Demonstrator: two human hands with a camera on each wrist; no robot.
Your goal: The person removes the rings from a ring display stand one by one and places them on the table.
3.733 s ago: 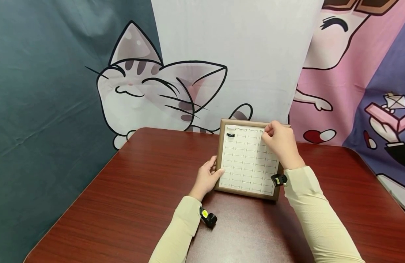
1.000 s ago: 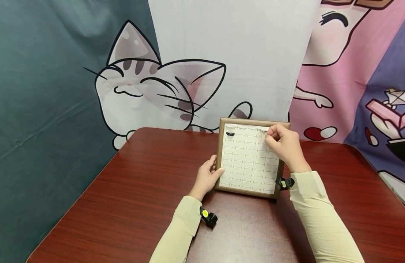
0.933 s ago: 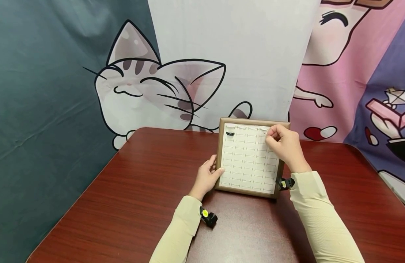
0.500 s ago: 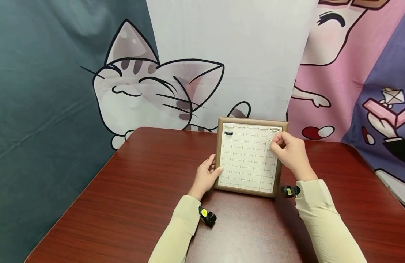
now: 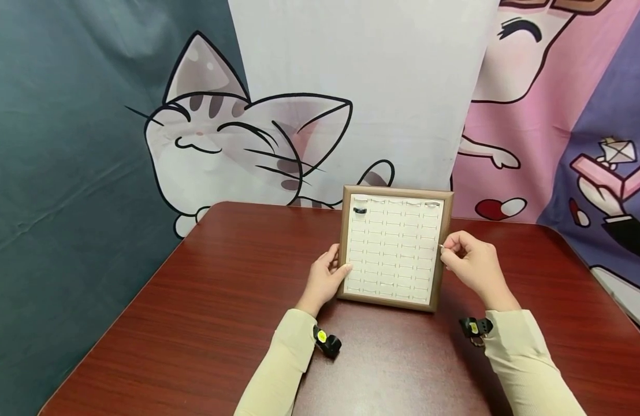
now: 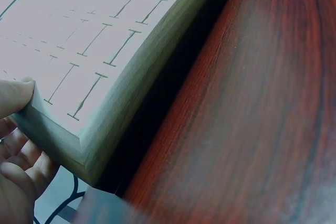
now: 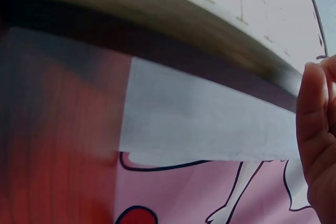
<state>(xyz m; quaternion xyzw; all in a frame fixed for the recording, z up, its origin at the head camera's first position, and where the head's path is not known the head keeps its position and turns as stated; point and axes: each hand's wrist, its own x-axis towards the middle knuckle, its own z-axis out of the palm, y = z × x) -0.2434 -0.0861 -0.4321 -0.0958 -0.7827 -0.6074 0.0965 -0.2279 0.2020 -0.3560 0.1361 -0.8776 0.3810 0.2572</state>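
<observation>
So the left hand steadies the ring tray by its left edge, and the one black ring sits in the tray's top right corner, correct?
Not quite. The black ring sits in the top left corner of the ring tray, as the head view shows. The left hand does hold the tray's left edge.

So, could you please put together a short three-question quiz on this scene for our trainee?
1. True or false: the left hand grips the left edge of the tray.
2. Which corner of the tray is the black ring nearest? A) far left B) near right C) near left
3. Fill in: the right hand is beside the tray's ____ edge.

Key: 1 true; 2 A; 3 right.
</observation>
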